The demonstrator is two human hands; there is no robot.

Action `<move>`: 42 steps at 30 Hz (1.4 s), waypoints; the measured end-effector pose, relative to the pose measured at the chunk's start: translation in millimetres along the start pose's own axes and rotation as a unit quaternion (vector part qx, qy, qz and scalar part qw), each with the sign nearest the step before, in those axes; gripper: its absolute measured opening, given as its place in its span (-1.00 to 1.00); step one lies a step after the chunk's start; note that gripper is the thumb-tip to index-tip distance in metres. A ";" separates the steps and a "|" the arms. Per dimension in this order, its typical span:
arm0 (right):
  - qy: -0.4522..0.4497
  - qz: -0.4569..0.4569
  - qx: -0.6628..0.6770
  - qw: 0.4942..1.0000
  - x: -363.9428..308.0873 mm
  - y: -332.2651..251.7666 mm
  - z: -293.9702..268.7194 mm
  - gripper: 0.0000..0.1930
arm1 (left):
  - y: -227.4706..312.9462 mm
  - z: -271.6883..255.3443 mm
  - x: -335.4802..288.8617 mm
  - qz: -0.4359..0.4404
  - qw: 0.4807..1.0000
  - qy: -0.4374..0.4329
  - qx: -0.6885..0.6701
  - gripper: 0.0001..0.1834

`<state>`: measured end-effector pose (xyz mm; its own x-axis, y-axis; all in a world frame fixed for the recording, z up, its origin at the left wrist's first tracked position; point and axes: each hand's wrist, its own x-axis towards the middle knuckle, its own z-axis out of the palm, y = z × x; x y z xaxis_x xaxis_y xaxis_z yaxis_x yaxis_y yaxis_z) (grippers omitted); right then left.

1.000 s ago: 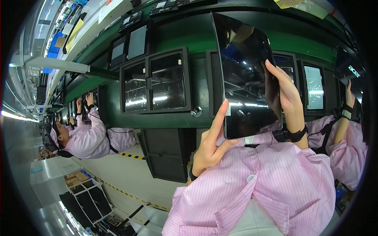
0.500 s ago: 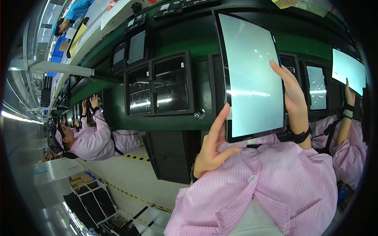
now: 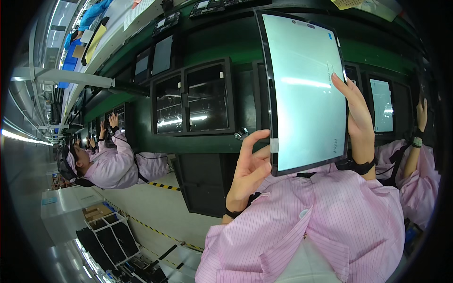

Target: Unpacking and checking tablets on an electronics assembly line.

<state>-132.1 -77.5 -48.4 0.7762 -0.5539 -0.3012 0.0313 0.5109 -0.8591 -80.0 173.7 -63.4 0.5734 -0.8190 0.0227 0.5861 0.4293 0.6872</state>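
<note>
A large tablet (image 3: 306, 94) with a lit pale screen is tilted upright before my chest. My right hand (image 3: 356, 101) grips its right edge, thumb lying over the screen and the other fingers hidden behind. Beside the lower left edge is my left hand (image 3: 249, 167), its fingers bent and apart. Its index fingertip and thumb tip come up to that edge, near a small whitish tab (image 3: 274, 145). Whether they press on the edge is hard to tell. Black bands circle both wrists.
On the green bench, a black tray (image 3: 231, 94) holds two dark panels. A small shiny metal object (image 3: 241, 134) lies by its corner. Rightward, another tray holds a lit tablet (image 3: 381, 106). A black bin (image 3: 200, 184) stands below the bench. Co-workers in pink sit left (image 3: 101, 162) and right (image 3: 415, 179).
My left hand has drawn back a little and its index finger has bent. The tablet has shifted slightly right, and small icons now show on its screen. The right co-worker's lit tablet has turned dark.
</note>
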 end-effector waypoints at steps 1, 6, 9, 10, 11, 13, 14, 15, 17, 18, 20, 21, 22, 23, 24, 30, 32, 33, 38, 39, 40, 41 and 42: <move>-0.007 -0.006 -0.003 1.000 -2.5 -3.0 -1.0 -0.68 | -1.1 0.0 -1.7 0.021 0.999 -0.013 0.020 -0.27; -0.052 -0.029 0.017 0.998 -14.8 -11.7 -5.3 -0.72 | 5.7 0.0 -0.1 0.016 0.998 -0.062 0.025 -0.23; -0.029 -0.037 -0.015 0.999 -20.6 -8.9 -3.8 -0.70 | 28.9 -2.8 22.0 0.021 0.985 -0.036 0.169 -0.37; -0.013 -0.043 -0.018 0.999 -22.5 -7.5 -3.1 -0.70 | 38.2 -3.8 33.5 0.047 0.976 -0.016 0.210 -0.44; 0.003 -0.088 -0.069 0.994 -26.4 -2.9 -0.8 -0.68 | 48.3 -4.1 45.0 0.076 0.971 0.016 0.228 -0.51; -0.038 -0.112 -0.120 0.986 -29.7 1.6 1.7 -0.69 | 70.2 -3.5 65.8 0.134 0.942 0.075 0.300 -0.64; -0.045 -0.105 -0.128 0.985 -30.9 2.9 2.5 -0.69 | 79.8 -1.8 73.3 0.157 0.917 0.103 0.352 -0.68; -0.076 -0.127 -0.113 0.983 -33.7 4.6 3.5 -0.70 | 85.2 1.9 78.2 0.193 0.910 0.128 0.345 -0.72; -0.078 -0.125 -0.136 0.980 -37.1 4.7 4.2 -0.70 | 92.8 10.8 78.2 0.216 0.864 0.144 0.432 -0.73; -0.056 -0.118 -0.147 0.980 -38.8 3.7 3.8 -0.70 | 94.2 15.1 76.8 0.224 0.840 0.149 0.472 -0.73; -0.077 -0.139 -0.137 0.978 -42.1 1.0 1.7 -0.70 | 92.8 22.1 71.1 0.244 0.826 0.142 0.488 -0.75; -0.076 -0.143 -0.134 0.978 -42.5 0.2 0.4 -0.70 | 91.9 24.1 68.0 0.243 0.819 0.140 0.501 -0.76; -0.084 -0.143 -0.133 0.977 -43.5 -0.5 -1.6 -0.70 | 91.9 25.6 65.7 0.246 0.811 0.137 0.513 -0.77; -0.092 -0.142 -0.133 0.976 -43.5 -0.6 -4.1 -0.70 | 91.9 26.3 64.9 0.245 0.784 0.148 0.550 -0.77; -0.096 -0.141 -0.129 0.977 -42.9 0.4 -6.4 -0.70 | 92.8 27.1 63.9 0.239 0.798 0.141 0.535 -0.76; -0.050 -0.283 -0.181 0.941 -2.7 23.4 -5.0 -0.77 | 86.5 57.6 52.0 0.276 0.820 0.072 0.497 -0.75; 0.030 -0.256 -0.101 0.961 23.0 35.1 6.1 -0.60 | 65.8 76.7 50.7 0.294 0.782 -0.027 0.550 -0.81; -0.171 -0.172 0.035 0.970 45.9 33.1 12.4 -0.51 | 51.4 86.6 51.7 0.259 0.818 -0.054 0.510 -0.78; -0.444 -0.049 0.198 0.872 66.7 35.0 24.8 -0.31 | 13.4 93.4 65.4 0.123 0.903 0.024 0.411 -0.70; -0.408 -0.008 0.197 0.891 61.3 36.2 27.3 -0.33 | 9.8 88.9 68.4 0.126 0.905 0.043 0.405 -0.69; -0.384 0.020 0.207 0.900 55.9 36.6 29.1 -0.35 | 6.9 83.3 69.8 0.126 0.905 0.065 0.401 -0.69; -0.407 0.011 0.248 0.879 51.2 37.1 32.0 -0.35 | 4.6 77.9 69.4 0.111 0.910 0.086 0.390 -0.68; -0.400 0.033 0.259 0.878 48.9 37.5 36.0 -0.36 | 2.0 72.5 68.6 0.107 0.916 0.095 0.374 -0.66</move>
<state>-70.3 -61.8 -80.5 0.9747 0.0222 0.2226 0.0908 0.8701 -0.4844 -81.0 90.8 -7.9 0.7598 -0.6355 0.1375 -0.0670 0.1339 0.9887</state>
